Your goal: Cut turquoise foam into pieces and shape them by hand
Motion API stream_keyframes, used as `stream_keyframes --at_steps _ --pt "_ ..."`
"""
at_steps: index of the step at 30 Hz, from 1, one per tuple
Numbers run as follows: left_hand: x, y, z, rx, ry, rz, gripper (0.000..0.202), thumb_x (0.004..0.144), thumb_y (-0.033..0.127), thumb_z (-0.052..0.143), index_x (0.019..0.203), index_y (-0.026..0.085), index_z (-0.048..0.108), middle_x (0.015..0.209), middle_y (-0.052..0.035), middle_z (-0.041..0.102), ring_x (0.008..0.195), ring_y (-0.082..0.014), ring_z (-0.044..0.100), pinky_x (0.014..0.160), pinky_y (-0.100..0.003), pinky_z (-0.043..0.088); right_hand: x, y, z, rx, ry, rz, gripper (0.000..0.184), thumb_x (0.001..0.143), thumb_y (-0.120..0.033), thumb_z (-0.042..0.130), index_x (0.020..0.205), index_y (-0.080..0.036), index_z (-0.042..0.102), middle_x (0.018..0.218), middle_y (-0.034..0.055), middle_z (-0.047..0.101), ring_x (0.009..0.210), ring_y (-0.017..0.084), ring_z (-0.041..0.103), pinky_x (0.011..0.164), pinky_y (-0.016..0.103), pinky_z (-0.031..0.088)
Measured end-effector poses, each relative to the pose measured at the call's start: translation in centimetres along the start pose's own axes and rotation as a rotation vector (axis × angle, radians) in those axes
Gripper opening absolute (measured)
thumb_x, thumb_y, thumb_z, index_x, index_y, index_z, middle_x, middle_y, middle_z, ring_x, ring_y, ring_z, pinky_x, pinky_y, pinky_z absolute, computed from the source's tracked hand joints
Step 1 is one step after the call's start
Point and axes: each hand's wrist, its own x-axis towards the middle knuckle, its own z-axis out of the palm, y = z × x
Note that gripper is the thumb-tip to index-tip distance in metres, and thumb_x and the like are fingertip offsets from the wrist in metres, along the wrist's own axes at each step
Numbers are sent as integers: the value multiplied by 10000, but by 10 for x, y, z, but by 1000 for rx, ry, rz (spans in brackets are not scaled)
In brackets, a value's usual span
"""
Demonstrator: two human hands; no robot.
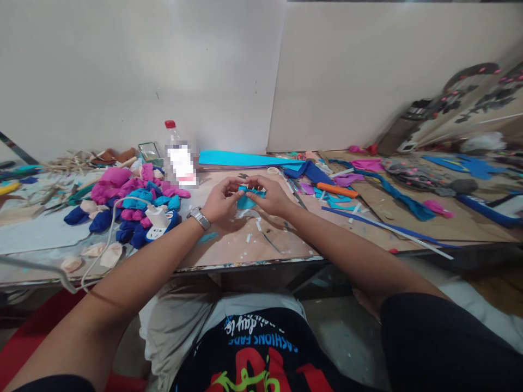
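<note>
Between my two hands is a small light blue piece of crepe-like paper or cloth (pixel 245 202); I cannot tell which material it is. My left hand (pixel 224 197), with a metal watch on the wrist, pinches its left side. On the other side my right hand (pixel 267 196) grips it with curled fingers, both thumbs meeting near its top edge. Just below lie white scraps (pixel 258 224) and a thin dark strip (pixel 272 243) on the table (pixel 229 253). A long bright blue sheet (pixel 249 158) lies behind the hands.
Left of me are bunched pink and blue pieces (pixel 118 188), a white power strip (pixel 157 231) with a cord, and a red-capped bottle (pixel 171 133). To the right are an orange-handled cutter (pixel 337 190), a long white strip (pixel 408 237) and a dark tumbler (pixel 402 130).
</note>
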Motion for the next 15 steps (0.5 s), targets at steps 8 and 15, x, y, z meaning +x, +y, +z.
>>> stream_keyframes --at_steps 8,15 --pt "6 -5 -4 -228 143 -85 434 785 467 815 1108 197 710 1091 -66 742 949 -171 670 868 -309 526 0 12 1 146 97 80 383 1019 -517 482 1196 -208 620 1146 93 696 1036 225 650 923 382 511" --pt "11 1 -7 -449 247 -245 431 711 492 859 1020 227 718 988 -5 725 824 -109 623 735 -228 484 1 14 2 20 102 94 258 921 -466 621 973 -214 601 879 42 663 796 190 603 736 341 495"
